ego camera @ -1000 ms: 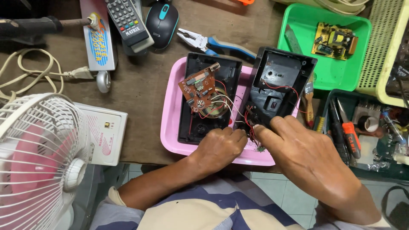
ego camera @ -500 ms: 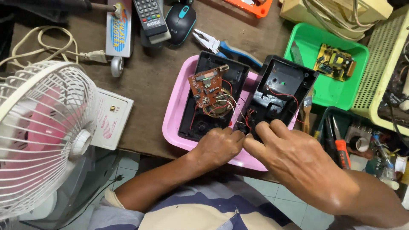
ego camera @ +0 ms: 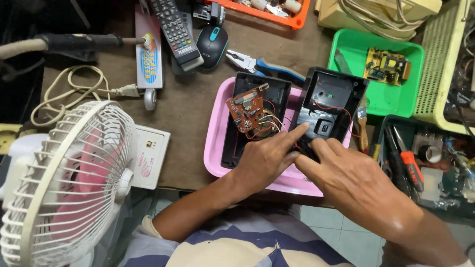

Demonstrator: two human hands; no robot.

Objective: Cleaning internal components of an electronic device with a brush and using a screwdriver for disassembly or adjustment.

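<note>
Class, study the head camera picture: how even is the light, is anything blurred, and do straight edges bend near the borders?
Head view: light is soft and even over the pink tray and both hands, left hand and right hand; the top-left corner falls dark; focus is sharp; the table edge bows, wide-angle distortion stretching the fan.

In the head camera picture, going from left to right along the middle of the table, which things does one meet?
Fan → white box → pink tray → circuit board → left hand → right hand → green tray → yellow basket.

Cluttered brown wooden workbench (ego camera: 198, 109), pale tiled floor (ego camera: 321, 222) beneath
</note>
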